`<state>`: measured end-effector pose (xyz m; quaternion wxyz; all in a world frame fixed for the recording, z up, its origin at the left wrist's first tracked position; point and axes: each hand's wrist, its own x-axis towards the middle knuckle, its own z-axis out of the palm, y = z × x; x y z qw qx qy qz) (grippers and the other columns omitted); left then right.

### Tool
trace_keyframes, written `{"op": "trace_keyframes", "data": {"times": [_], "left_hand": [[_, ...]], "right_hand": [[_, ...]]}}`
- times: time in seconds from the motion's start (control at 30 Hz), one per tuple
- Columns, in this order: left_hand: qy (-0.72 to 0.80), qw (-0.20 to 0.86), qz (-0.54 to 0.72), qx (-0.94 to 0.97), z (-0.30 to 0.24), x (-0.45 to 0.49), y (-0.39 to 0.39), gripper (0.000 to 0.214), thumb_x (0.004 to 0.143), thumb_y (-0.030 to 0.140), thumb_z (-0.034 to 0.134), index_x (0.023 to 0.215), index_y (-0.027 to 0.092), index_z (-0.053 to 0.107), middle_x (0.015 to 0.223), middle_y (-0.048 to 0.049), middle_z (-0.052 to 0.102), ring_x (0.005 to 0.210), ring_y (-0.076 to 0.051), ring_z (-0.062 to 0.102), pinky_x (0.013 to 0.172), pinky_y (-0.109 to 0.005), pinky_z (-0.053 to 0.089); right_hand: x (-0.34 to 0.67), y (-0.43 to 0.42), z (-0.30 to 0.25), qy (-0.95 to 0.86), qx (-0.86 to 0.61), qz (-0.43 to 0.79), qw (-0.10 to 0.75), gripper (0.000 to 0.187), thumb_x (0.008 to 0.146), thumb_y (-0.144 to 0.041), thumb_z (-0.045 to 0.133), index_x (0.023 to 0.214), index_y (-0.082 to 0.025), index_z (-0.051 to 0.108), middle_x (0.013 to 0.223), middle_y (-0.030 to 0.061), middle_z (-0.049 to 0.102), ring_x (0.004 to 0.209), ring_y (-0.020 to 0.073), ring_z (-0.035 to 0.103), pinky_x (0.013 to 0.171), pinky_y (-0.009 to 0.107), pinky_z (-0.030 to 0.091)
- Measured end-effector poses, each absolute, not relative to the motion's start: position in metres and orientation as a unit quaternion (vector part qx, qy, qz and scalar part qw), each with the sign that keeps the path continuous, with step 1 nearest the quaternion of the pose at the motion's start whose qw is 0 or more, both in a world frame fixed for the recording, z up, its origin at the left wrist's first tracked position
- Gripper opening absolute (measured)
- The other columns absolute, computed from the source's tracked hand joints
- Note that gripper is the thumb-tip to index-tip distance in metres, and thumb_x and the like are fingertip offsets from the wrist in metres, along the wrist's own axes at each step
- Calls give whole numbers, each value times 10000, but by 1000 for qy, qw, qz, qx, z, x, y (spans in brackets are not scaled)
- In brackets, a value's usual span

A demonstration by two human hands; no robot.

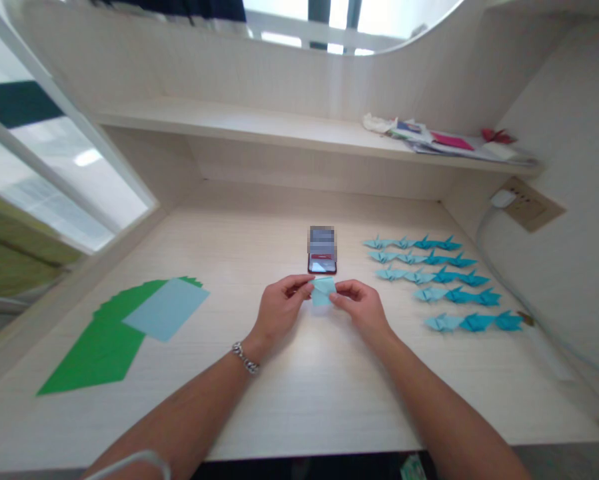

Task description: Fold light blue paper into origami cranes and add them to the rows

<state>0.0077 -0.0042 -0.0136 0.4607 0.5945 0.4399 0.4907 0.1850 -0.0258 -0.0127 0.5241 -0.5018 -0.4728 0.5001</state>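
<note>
A small folded piece of light blue paper (323, 291) is held up above the middle of the desk. My left hand (283, 303) pinches its left edge between thumb and fingers. At its right edge my right hand (362, 303) does the same, thumb toward me. Just beyond the paper lies a phone (322, 250) with a lit screen, partly blurred. Several folded paper cranes (444, 275), pale blue to deeper blue, lie in rows to the right of my hands.
Fanned green paper sheets (96, 353) lie at the left, a pale blue sheet (166, 310) on top. A shelf (279, 133) runs across the back, with papers (444, 140) on its right part. On the right wall, a white charger (503, 198) sits in a socket, its cable (509, 287) hanging along the desk.
</note>
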Motion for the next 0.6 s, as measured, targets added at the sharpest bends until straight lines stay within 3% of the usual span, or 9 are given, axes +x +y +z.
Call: {"op": "trace_keyframes", "data": {"times": [0.23, 0.6], "left_hand": [[416, 454, 460, 639, -14, 12, -10, 252, 794, 327, 632, 986, 179, 699, 953, -75, 716, 814, -189, 671, 746, -320, 560], [440, 402, 424, 682, -7, 12, -14, 203, 793, 329, 636, 935, 212, 723, 936, -52, 729, 840, -194, 667, 791, -310, 520]], "right_hand": [[186, -28, -10, -549, -494, 476, 477, 294, 698, -423, 694, 904, -218, 735, 1190, 91, 614, 1105, 268, 551, 890, 385, 458], [184, -30, -10, -533, -484, 505, 476, 274, 698, -456, 694, 789, -202, 746, 1146, 86, 640, 1067, 255, 568, 936, 384, 404]]}}
